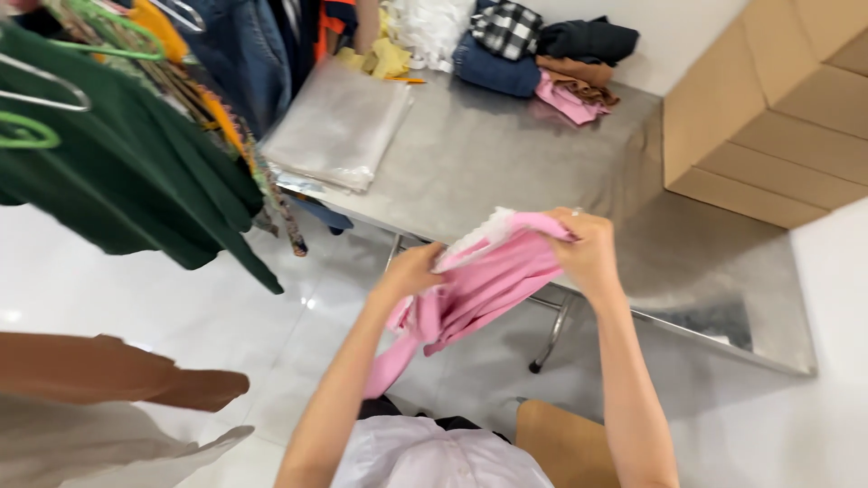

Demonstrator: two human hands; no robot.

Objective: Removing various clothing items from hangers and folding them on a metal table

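Observation:
A pink garment [475,289] with white lace trim hangs between both hands above the near edge of a steel table [506,154]. My left hand [411,271] grips its left side, fingers closed on the fabric. My right hand [588,248] pinches the upper right corner near the lace. The cloth droops down and to the left below my left hand, over the white floor.
A stack of clear plastic bags [339,122] lies on the table's left. Folded clothes [542,54] pile at the back. Cardboard boxes [768,99] stand at right. Hanging garments on hangers, a dark green one [127,172] among them, fill the left.

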